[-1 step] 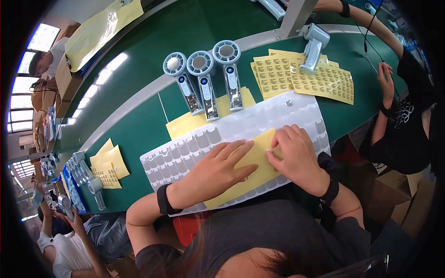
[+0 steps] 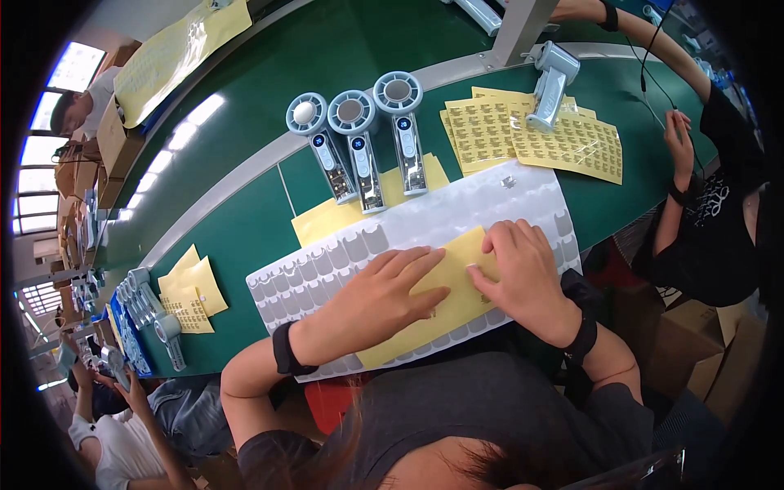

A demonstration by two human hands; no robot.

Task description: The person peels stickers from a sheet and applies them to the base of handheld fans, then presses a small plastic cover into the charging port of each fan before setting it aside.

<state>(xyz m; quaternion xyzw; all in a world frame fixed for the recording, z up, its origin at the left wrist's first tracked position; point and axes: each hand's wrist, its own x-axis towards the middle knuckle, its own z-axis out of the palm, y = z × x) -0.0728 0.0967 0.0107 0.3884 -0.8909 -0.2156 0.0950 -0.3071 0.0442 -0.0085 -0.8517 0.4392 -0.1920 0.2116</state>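
Observation:
A plain yellow sheet (image 2: 467, 294) lies slantwise over a larger white sheet of grey die-cut stickers (image 2: 304, 286) in front of me. My left hand (image 2: 380, 296) rests flat on the yellow sheet's left part, fingers stretched out and thumb apart. At its right end is my right hand (image 2: 527, 273), fingers bent, with a gap between thumb and forefinger; nothing shows in that gap. Just beyond the white sheet lie three light-blue handheld fans, a left one (image 2: 327, 155), a middle one (image 2: 363, 159) and a right one (image 2: 408, 147), their lower ends over another yellow sheet (image 2: 331, 223).
Printed yellow label sheets (image 2: 572, 151) are piled at the right, with another fan (image 2: 552, 86) on them. More fans (image 2: 167, 333) and yellow sheets (image 2: 192, 282) lie far left on the green table (image 2: 224, 237). A metal post (image 2: 523, 33) rises at the back. Co-workers sit at both sides.
My right thumb and forefinger have shifted slightly over the yellow sheet. My left hand has barely moved, and everything else stays in place.

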